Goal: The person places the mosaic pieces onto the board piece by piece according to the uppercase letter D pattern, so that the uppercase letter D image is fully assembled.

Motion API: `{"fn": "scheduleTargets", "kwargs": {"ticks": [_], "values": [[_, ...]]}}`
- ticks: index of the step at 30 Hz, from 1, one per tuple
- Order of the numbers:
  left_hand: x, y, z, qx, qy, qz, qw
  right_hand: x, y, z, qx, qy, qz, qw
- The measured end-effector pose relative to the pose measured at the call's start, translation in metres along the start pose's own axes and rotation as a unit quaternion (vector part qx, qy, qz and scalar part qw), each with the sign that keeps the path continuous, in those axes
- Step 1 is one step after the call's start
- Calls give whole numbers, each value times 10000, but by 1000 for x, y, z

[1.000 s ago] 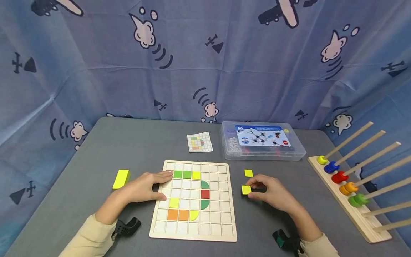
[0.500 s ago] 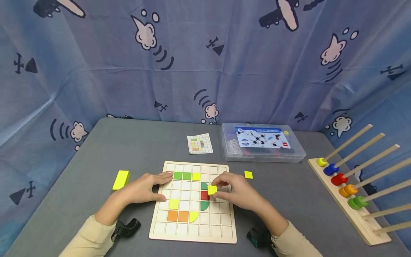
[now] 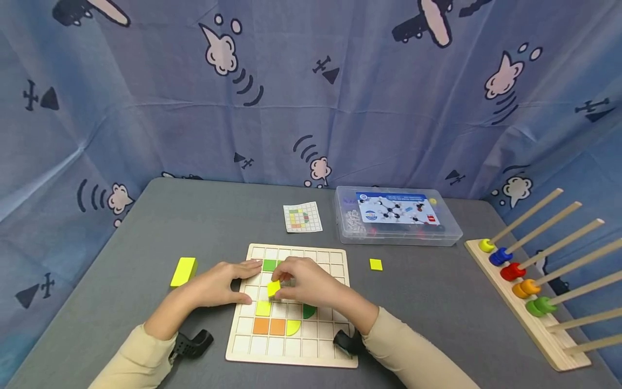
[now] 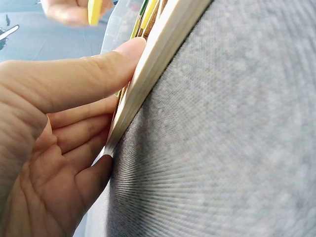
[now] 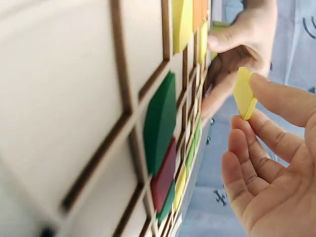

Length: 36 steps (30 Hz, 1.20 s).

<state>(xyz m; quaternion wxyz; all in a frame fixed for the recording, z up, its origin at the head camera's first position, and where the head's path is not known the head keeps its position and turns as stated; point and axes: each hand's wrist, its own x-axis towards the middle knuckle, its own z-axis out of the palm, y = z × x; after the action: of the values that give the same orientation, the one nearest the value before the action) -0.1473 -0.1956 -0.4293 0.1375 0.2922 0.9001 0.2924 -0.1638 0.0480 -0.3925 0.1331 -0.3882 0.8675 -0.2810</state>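
Note:
My right hand (image 3: 311, 282) is over the wooden grid board (image 3: 318, 351), pinching a small yellow square tile (image 3: 274, 289) between thumb and fingers; the tile (image 5: 243, 94) is raised above the board in the right wrist view. Along the board's left edge rests my left hand (image 3: 221, 282), thumb (image 4: 123, 57) and fingers spread on the rim. On the grid lie a green square (image 3: 269, 265), a yellow square (image 3: 263, 308), two orange squares (image 3: 261, 326), a yellow quarter-circle (image 3: 293, 328) and a dark green one (image 3: 309, 312). The right hand hides the red square (image 5: 163, 175) from the head view.
One loose yellow tile (image 3: 376, 265) lies right of the board. A yellow block (image 3: 183, 272) sits left, near my left forearm. Behind the board are a printed grid card (image 3: 303, 218) and a clear plastic box (image 3: 398, 233). A peg rack with coloured rings (image 3: 563, 346) stands far right.
My right hand has lifted one yellow tile from the table at the right and carried it leftward across the board. The left hand has stayed on the board's edge.

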Motion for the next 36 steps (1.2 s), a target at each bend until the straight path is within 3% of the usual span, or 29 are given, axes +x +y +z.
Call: {"fn": "scheduleTargets", "kwargs": {"ticks": [7,19,28,36], "values": [[0,-2,1,50,41,89,9999,18,-8,10,-512,-426,280,9974],[-1,0,0,8,15,45,10000,23,-11,17,-843,-592,401,9939],[-1,0,0,17,30,35,10000,20,-7,12,-631,-702,235,9953],[-1,2,0,-14,43,-93,9999,-5,8,-8,31,-369,403,9985]]}}
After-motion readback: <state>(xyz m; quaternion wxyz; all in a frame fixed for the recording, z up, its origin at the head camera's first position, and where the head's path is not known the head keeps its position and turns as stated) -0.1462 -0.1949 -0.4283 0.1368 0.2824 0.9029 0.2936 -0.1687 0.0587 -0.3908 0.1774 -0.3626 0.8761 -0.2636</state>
